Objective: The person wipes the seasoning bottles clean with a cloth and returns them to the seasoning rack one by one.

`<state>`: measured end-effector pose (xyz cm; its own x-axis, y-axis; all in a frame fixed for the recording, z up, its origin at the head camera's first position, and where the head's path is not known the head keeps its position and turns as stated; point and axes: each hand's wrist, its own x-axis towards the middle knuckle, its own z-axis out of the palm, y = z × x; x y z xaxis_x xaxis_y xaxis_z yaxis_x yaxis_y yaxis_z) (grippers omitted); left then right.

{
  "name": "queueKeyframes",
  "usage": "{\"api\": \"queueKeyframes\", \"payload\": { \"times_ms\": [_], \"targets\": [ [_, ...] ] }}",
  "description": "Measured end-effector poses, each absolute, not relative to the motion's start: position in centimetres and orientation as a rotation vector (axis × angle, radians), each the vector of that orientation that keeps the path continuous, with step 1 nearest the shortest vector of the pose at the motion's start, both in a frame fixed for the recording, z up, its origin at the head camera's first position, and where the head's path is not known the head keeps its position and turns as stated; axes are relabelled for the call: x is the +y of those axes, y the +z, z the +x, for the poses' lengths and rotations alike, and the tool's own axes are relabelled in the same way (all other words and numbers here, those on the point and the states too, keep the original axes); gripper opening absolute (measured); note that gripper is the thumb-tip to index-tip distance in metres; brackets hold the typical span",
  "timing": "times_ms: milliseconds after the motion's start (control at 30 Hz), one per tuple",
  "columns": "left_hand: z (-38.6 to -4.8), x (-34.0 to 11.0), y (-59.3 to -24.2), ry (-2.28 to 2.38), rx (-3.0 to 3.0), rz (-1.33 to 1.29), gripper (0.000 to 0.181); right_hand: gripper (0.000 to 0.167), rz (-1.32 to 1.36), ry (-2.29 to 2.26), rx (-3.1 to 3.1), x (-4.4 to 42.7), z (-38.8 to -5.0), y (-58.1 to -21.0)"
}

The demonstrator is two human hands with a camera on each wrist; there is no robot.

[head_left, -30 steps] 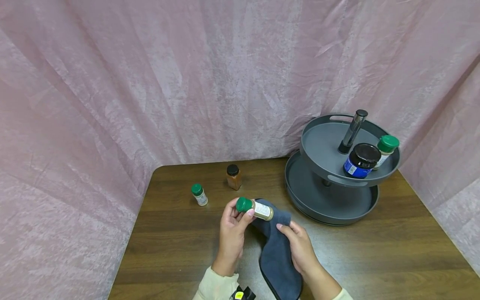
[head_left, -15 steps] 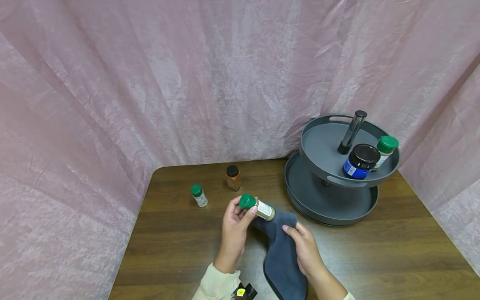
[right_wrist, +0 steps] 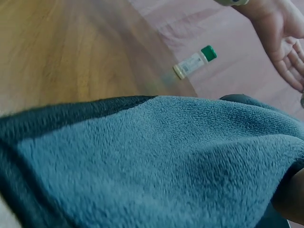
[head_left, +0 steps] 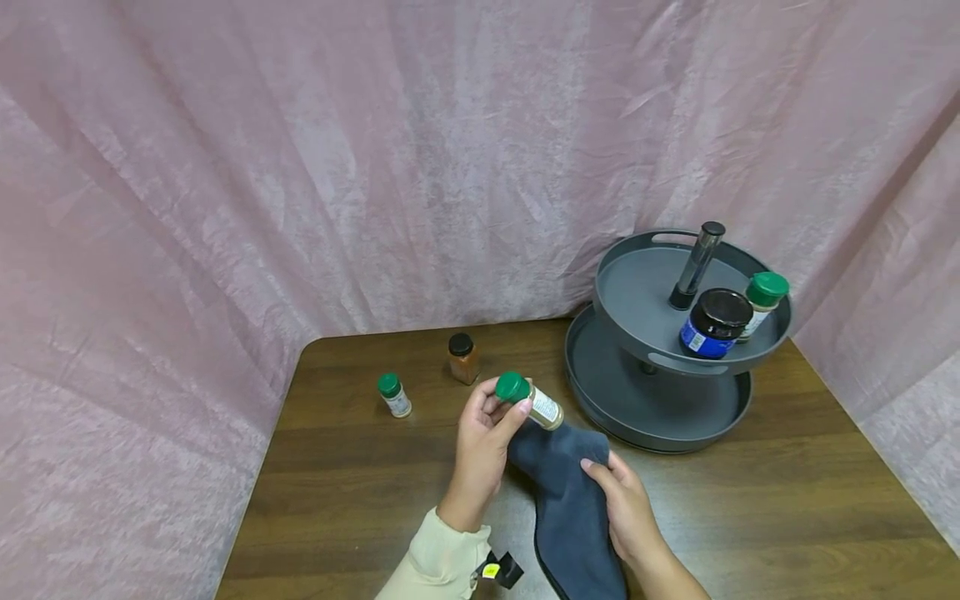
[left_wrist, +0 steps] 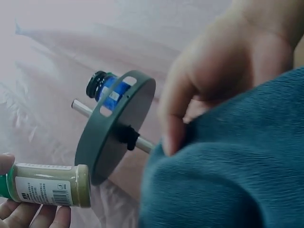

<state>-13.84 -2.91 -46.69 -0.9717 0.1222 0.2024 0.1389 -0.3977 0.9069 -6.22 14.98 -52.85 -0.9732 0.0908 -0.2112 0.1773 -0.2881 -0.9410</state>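
My left hand (head_left: 481,446) pinches a green-capped spice jar (head_left: 546,410) near its cap, tilted with its base toward the right. In the left wrist view that spice jar (left_wrist: 50,185) shows a white barcode label and greenish-brown contents. Fingers and thumb of my right hand (head_left: 626,508) grip a dark blue-grey cloth (head_left: 573,517) by its upper edge, and the cloth hangs down toward the table's front. The jar's base is close to the top of the cloth; whether they touch I cannot tell. Much of the right wrist view is filled by the cloth (right_wrist: 166,161).
A two-tier grey turntable rack (head_left: 660,417) stands at the back right. Its upper tier bears a black-lidded jar (head_left: 716,323) with a blue label and another green-capped jar (head_left: 765,293). A small green-capped jar (head_left: 394,396) and a black-capped orange-brown jar (head_left: 462,358) stand on the wooden table (head_left: 337,500).
Both hands have shifted a little to the right. The spice jar has risen slightly and its base tips lower. My right hand and the cloth have moved slightly downward in view.
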Motion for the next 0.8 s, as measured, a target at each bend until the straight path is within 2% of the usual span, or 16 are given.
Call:
{"api": "queueKeyframes", "payload": {
  "times_ms": [200, 367, 600, 800],
  "targets": [
    [-14.2, -1.9, -45.2, -2.582, -1.743, -0.476, 0.038, 0.041, 0.403, -2.403, 1.931, 16.3, -5.7, -53.2],
    [-14.5, -1.0, -44.0, -2.567, -1.773, -0.561, 0.039, 0.043, 0.501, -2.354, 2.044, 17.4, -5.3, -53.6],
    [-15.2, 0.4, -42.0, -2.501, -1.823, -0.652, 0.039, 0.035, 0.676, -2.216, 2.187, 18.9, -4.5, -54.8],
    [-16.0, 1.5, -40.5, -2.443, -1.855, -0.715, 0.039, 0.031, 0.724, -2.167, 2.212, 19.6, -4.0, -56.0]
  ]
}}
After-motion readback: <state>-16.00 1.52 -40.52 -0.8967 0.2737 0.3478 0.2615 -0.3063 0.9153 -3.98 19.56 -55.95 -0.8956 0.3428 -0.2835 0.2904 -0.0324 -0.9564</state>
